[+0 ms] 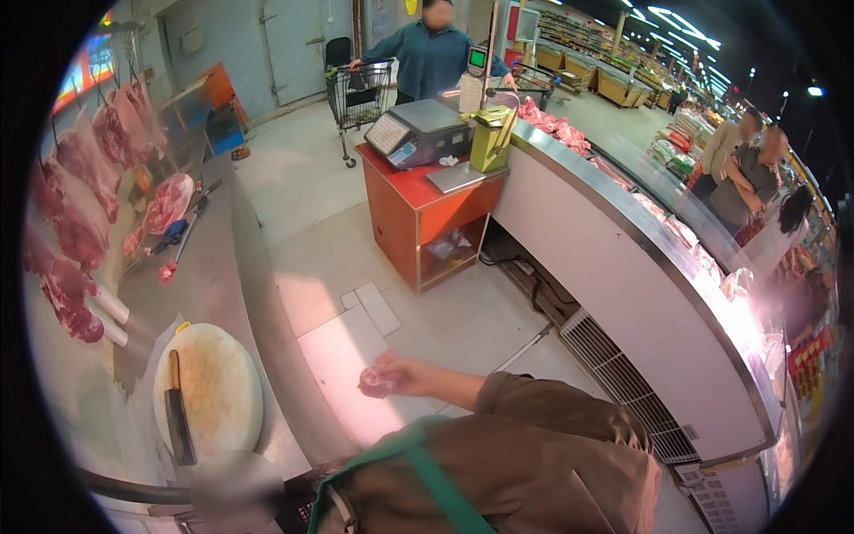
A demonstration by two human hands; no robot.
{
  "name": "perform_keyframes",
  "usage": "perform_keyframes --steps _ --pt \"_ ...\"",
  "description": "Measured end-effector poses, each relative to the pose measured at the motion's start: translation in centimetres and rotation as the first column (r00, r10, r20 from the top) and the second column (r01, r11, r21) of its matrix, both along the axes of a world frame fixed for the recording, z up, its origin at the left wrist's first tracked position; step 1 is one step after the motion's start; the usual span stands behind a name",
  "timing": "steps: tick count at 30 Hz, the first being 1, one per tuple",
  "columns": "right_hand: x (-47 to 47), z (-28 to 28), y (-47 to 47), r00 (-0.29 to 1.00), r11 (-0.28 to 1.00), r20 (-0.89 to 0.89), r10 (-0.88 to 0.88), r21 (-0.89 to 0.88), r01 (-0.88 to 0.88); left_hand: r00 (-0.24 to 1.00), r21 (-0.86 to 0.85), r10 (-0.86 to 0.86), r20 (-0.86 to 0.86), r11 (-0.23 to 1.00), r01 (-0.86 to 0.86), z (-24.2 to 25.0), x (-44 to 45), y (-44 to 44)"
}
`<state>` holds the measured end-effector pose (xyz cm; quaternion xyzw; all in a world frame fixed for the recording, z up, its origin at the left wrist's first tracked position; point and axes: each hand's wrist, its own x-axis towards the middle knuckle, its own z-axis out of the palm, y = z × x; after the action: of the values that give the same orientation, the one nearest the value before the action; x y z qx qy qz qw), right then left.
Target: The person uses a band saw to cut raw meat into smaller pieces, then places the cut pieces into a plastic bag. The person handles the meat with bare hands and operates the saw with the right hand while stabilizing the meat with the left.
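My right hand [398, 375] is closed around a small piece of raw meat [373, 384], held over the tiled floor. Its brown sleeve is rolled back from the wrist. Out of view is my left hand. On the steel counter [207, 267] to the left lies a thick round chopping board [223, 387]. Resting on that board is a cleaver [179, 427] with a wooden handle. Farther up the counter are a larger cut of raw meat [168, 202], a long thin tool [189, 230], probably a sharpening steel, and a dark blue object [171, 233].
Large raw cuts [77, 200] hang at the left. Ahead, a red cabinet [407, 233] carries a weighing scale [420, 130] and a yellow-green box [492, 141]. A meat display counter [620, 233] curves along the right. A person [427, 60] stands beyond with a shopping cart [360, 93].
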<state>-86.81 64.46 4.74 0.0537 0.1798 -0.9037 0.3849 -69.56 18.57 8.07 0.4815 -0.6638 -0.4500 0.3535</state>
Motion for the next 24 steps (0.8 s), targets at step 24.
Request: perform_keyframes --steps 24 --pt "0.2 2.8 -2.6 0.998 0.998 0.019 0.064 0.017 -0.064 0.983 -0.070 0.111 0.147 0.992 -0.102 -1.3 4.8 -1.8"
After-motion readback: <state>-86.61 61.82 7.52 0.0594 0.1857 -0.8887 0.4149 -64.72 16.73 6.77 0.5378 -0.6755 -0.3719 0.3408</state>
